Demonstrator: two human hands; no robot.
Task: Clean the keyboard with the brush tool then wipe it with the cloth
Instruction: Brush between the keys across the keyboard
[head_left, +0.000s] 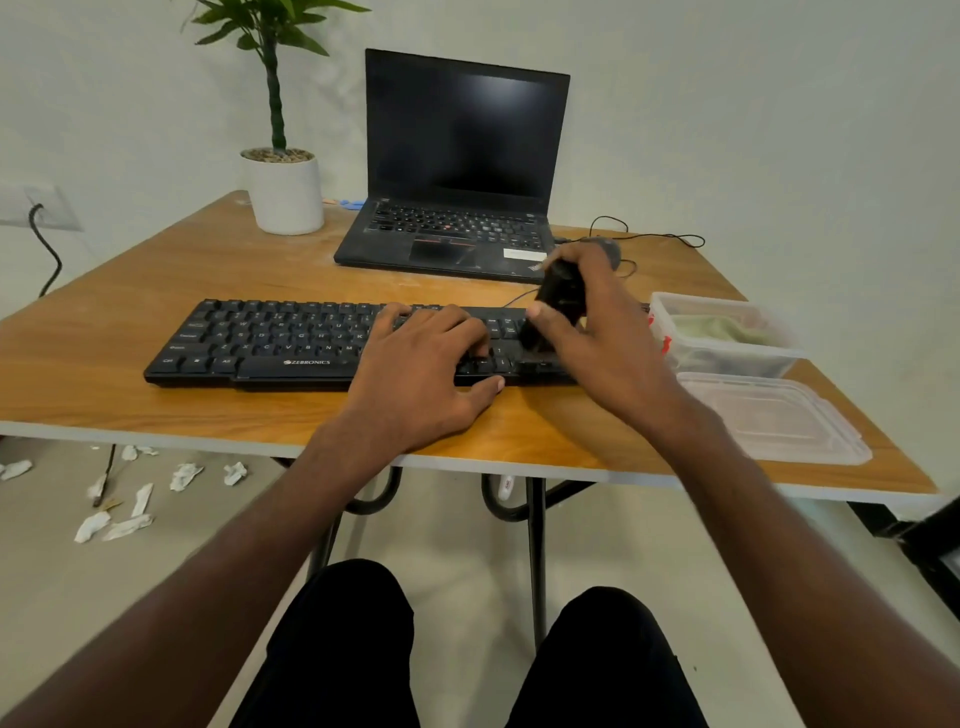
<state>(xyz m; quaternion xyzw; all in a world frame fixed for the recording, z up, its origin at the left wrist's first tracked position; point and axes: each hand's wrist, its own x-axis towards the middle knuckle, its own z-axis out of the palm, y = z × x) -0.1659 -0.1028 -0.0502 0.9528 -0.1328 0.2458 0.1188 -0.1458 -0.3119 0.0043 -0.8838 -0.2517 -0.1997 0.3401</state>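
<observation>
A black keyboard (270, 343) lies across the wooden table (208, 415). My left hand (421, 374) rests flat on the keyboard's right-middle keys, fingers spread and straight. My right hand (597, 322) grips a black brush tool (558, 296) and holds it upright, its lower end down on the keys at the keyboard's right end. A greenish cloth (719, 330) sits inside a clear plastic box (727, 358) just right of the keyboard.
An open black laptop (457, 171) stands behind the keyboard, a potted plant (283, 187) to its left, thin cables at the back right. The box's clear lid (774, 415) lies near the table's front right edge. Crumpled paper scraps (130, 499) litter the floor at left.
</observation>
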